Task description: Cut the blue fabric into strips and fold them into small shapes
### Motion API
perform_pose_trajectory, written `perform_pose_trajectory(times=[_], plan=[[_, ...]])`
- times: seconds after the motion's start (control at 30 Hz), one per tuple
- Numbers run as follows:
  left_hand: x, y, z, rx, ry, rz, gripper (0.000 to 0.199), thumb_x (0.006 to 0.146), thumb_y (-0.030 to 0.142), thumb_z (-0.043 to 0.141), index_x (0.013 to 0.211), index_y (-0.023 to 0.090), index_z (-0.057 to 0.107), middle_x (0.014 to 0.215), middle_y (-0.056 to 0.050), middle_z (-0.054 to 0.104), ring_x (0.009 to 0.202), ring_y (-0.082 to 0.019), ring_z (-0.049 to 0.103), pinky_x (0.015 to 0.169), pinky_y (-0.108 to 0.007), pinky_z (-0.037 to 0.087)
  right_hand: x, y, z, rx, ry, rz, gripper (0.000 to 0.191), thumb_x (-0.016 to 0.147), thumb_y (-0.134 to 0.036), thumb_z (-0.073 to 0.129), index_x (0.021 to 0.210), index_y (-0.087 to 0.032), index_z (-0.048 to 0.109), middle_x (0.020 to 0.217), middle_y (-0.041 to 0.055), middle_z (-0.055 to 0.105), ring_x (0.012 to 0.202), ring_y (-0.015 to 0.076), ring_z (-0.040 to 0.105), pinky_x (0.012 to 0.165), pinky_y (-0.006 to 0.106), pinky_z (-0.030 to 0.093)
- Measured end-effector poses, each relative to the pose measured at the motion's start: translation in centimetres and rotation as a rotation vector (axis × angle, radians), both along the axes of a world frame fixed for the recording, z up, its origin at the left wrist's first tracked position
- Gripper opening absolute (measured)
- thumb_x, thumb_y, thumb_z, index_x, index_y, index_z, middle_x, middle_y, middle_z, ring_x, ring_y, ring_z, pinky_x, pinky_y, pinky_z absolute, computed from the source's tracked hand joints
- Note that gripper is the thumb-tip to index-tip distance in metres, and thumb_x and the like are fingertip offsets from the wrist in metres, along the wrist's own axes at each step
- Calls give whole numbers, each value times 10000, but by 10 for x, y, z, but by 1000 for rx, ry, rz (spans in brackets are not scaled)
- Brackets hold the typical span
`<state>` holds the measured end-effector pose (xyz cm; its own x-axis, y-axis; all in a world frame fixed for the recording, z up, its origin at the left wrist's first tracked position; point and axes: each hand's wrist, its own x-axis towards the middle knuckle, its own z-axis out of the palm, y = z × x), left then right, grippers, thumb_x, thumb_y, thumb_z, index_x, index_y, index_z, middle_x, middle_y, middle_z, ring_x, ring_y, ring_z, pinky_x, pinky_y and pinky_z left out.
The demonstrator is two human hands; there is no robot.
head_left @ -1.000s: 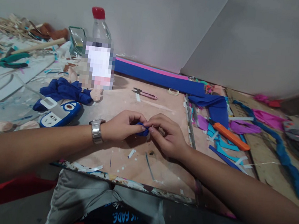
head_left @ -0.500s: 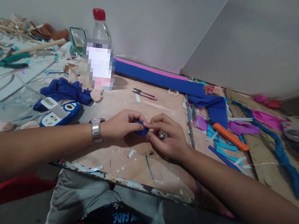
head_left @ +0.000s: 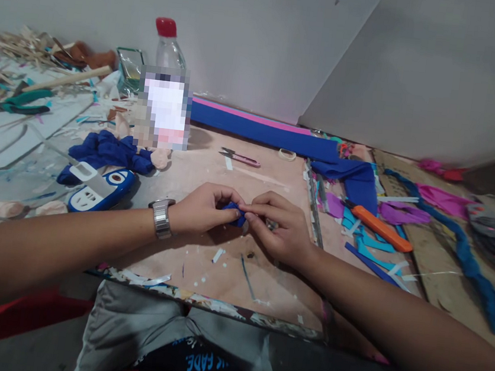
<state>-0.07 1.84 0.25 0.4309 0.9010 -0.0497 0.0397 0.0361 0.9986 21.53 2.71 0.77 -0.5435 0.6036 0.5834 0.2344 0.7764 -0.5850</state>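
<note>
Between my two hands, just above the table [head_left: 213,172], is a small bunched piece of blue fabric [head_left: 238,216], partly hidden by my fingers. My left hand [head_left: 204,207], with a metal watch at the wrist, pinches it between thumb and forefinger. From the other side my right hand [head_left: 285,228] grips its edge, thumb against the curled fingers. Beyond my hands lie pink thread snips [head_left: 244,159] and a pale ring, perhaps a tape roll [head_left: 287,154]. White scraps and a thin dark strand lie on the near side.
At left are a heap of crumpled blue fabric [head_left: 103,154], a blue-and-white power strip [head_left: 101,190] and green-handled pliers [head_left: 27,102]. A red-capped bottle [head_left: 172,52] stands behind. On the right lie an orange utility knife [head_left: 381,227] and coloured strips. A long blue strip [head_left: 258,128] borders the wall.
My fingers have shifted slightly around the blue fabric, the right thumb now closer to the left fingertips. Both hands keep hold of it. The view has moved a little.
</note>
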Motion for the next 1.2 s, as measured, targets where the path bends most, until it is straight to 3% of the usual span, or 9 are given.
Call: perform_pose_trajectory(times=[0.1,0.43,0.63,0.87,1.03,1.2], plan=[[1,-1,-1,14,6,28,126,843,211,735,947,142,753,899,-67,785,770,-137,690,724,-267,549,-1,-1,0,-10,1,-8,260,934,-182,700,1153,-278,805,910,58,701,670,135,619,571,274,510],[0,4,-1,-49,-103,58,113,819,176,738,923,133,726,860,-41,765,761,-121,695,761,-255,549,2,-2,-6,66,-123,-8,456,923,-130,627,1331,-316,716,1034,70,676,810,177,641,675,321,538],[1,3,-3,-120,-164,48,250,823,184,758,1018,164,603,793,1,720,695,-112,669,690,-245,529,3,-2,-6,131,-217,-54,404,927,-272,725,1330,-294,698,1054,64,673,712,150,603,686,338,530],[1,5,-7,-85,-145,21,256,827,209,767,1015,171,596,839,-21,737,742,-128,690,708,-256,527,3,-1,-5,251,-301,-113,327,923,-345,766,1231,-239,736,1019,81,705,787,183,640,699,343,521],[1,2,-7,-14,-119,-8,250,843,193,741,1041,168,590,898,-44,754,816,-146,710,751,-268,536,0,-2,-3,96,-130,-34,304,901,-334,787,1168,-193,754,975,83,686,753,162,635,645,300,528],[2,-2,-4,93,-78,-18,258,862,173,725,1090,176,603,976,-64,779,908,-167,729,846,-310,558,-3,-1,-3,-45,-61,-62,189,926,-239,732,1097,-175,779,911,71,707,656,123,603,587,263,503]])
